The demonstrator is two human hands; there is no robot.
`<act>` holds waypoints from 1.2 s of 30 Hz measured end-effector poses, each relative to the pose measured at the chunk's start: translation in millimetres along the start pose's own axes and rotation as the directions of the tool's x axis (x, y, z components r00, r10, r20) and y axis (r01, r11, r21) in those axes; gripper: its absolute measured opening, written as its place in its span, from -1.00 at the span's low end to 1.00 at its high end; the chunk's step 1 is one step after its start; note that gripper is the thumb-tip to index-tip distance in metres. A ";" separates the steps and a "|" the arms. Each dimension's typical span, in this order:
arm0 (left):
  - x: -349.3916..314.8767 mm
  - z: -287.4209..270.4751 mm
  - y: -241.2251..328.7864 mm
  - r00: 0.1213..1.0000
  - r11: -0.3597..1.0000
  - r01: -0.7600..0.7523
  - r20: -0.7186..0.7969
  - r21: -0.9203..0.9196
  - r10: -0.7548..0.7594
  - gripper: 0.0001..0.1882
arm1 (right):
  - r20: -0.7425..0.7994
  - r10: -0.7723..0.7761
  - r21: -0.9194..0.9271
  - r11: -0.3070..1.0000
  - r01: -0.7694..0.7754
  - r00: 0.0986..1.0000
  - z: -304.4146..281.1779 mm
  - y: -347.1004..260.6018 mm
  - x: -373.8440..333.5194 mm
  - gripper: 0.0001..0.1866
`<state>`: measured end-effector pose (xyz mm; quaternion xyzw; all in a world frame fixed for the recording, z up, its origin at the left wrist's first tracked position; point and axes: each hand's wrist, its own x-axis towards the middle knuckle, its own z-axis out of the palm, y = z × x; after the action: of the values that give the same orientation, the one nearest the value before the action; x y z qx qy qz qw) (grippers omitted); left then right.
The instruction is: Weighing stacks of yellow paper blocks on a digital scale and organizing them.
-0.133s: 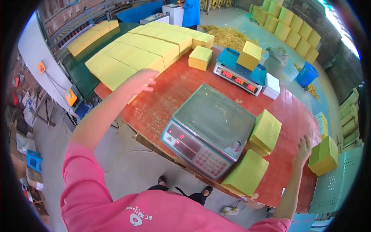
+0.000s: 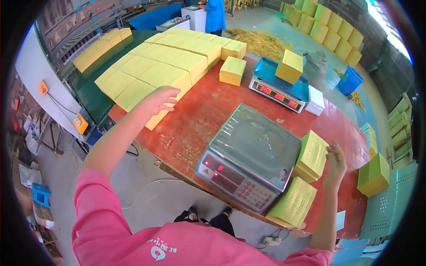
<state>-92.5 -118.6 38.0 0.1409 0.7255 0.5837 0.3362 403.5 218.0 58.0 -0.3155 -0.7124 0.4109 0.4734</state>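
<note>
My left hand (image 2: 162, 101) hovers by the near corner of a wide block of yellow paper stacks (image 2: 159, 66), its fingers apart and nothing in them. On the right, my right hand (image 2: 336, 160) is just beside an upright yellow paper stack (image 2: 313, 153). Its fingers are loosely bent and apart, and I cannot tell whether they touch the paper. Between my hands stands a platform scale (image 2: 255, 142) with a bare grey tray and lit red digits. Another yellow paper stack (image 2: 295, 203) lies against the scale's near right corner.
Behind, a smaller scale (image 2: 275, 91) with a blue tray bears a yellow stack (image 2: 289, 66). A lone stack (image 2: 232, 71) sits left of it, a white box (image 2: 315, 101) right of it. More paper (image 2: 373, 175) is at the red table's (image 2: 186, 126) right edge. A person in blue (image 2: 215, 15) stands beyond.
My right hand has moved left, closer to the upright stack beside the scale. My left hand has shifted slightly down. The view has turned a little, so the scale appears further right.
</note>
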 end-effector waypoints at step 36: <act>389.3 180.3 39.8 0.834 0.952 -0.243 0.541 0.185 0.107 -0.42 | 0.513 0.334 0.001 0.921 -0.390 0.790 359.8 -90.7 -70.1 -0.78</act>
<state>-268.2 260.6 -67.1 0.4015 0.6567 0.4568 0.4459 86.8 14.0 32.1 -0.3021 -0.7142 0.5991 0.1994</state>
